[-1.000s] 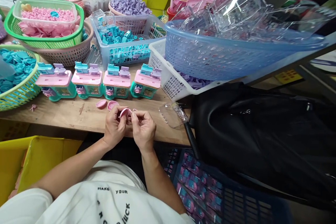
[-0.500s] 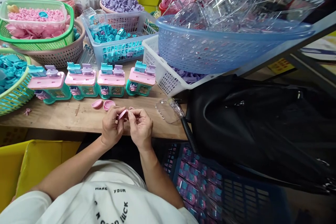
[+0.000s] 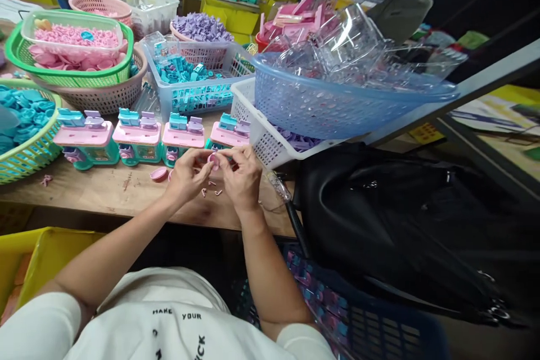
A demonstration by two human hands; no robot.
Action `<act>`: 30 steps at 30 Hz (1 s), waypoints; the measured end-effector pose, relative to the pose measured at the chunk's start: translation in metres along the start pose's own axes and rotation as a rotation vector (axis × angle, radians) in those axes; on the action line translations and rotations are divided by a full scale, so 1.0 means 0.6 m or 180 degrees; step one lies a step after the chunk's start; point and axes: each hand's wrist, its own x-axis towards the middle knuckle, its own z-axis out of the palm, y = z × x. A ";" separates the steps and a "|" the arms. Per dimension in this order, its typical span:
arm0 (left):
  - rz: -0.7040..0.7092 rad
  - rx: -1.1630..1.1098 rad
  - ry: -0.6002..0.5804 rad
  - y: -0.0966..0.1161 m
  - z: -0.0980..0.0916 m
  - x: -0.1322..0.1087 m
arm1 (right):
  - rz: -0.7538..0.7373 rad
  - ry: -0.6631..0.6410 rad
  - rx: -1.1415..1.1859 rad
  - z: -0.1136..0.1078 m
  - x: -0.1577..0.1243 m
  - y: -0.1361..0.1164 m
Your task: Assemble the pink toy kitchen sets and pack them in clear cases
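My left hand [image 3: 188, 176] is closed, pinching a small pink oval toy dish [image 3: 214, 161] between thumb and fingers. The fingers of my right hand [image 3: 243, 178] are closed on the same dish's right edge; whether they also hold a smaller part is hidden. Both hands are raised over the wooden table, in front of the rightmost toy kitchen counter [image 3: 230, 134]. Below them lie several tiny pink handle-like pieces [image 3: 217, 192]. Another pink dish [image 3: 158, 174] rests left of my left hand, with one more partly hidden behind it.
More pink-topped toy counters [image 3: 137, 135] stand in a row leftward. Behind are a blue basket [image 3: 169, 93] of turquoise parts, a green basket [image 3: 97, 76] of pink parts and a large blue basin [image 3: 337, 101] of clear plastic. A black bag [image 3: 379, 225] fills the right side.
Both hands have moved forward and right, up off the table's front edge, with the pink dish turned more upright between them. The view has tilted up, and tiny pink pieces now show below.
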 end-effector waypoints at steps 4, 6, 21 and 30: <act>-0.0560 -0.0733 0.0049 0.009 0.021 0.058 | -0.0514 -0.0232 -0.0305 -0.013 0.023 0.005; -0.0659 -0.0873 0.0183 0.010 0.028 0.075 | -0.0788 -0.0379 -0.0462 -0.015 0.028 0.017; -0.0324 0.1498 -0.0770 0.028 0.025 0.109 | -0.0968 -0.0795 -0.1691 0.023 0.093 0.107; -0.0086 0.1389 -0.1102 0.014 0.016 0.122 | -0.0915 -0.0778 -0.1852 0.033 0.102 0.113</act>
